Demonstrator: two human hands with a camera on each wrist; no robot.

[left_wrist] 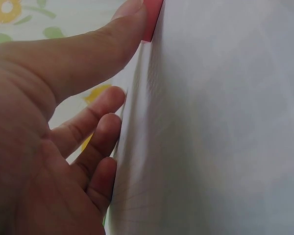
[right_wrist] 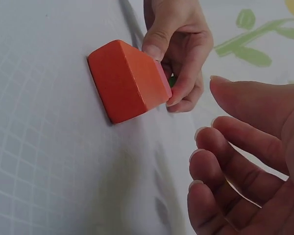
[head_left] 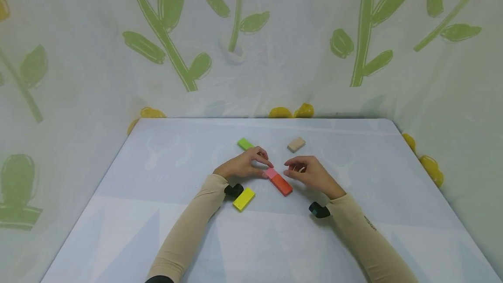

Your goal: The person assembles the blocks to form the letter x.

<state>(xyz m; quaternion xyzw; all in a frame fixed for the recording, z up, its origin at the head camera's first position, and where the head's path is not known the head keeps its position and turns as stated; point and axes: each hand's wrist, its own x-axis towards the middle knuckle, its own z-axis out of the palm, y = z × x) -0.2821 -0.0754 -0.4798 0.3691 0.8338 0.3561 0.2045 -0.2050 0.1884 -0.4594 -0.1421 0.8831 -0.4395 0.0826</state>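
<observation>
Between the thumb and index finger of my left hand (head_left: 243,163) a small pink block (head_left: 271,172) is pinched, lying on the white table. An orange-red block (head_left: 282,185) stands end to end with it, reaching toward the near right; in the right wrist view the orange-red block (right_wrist: 130,83) looks large and the pink one mostly hides behind it. My right hand (head_left: 312,173) hovers just right of the pair, holding nothing, its thumb apart from the loosely bent fingers. The left wrist view shows only the pink block's edge (left_wrist: 152,22) at the thumb.
A yellow block (head_left: 243,199) lies by the left wrist. Beyond the left hand is a light green block (head_left: 245,143), partly covered by the fingers. A plain wooden block (head_left: 296,144) lies farther back. Flower-patterned cloth (head_left: 291,56) hangs behind the table (head_left: 157,230).
</observation>
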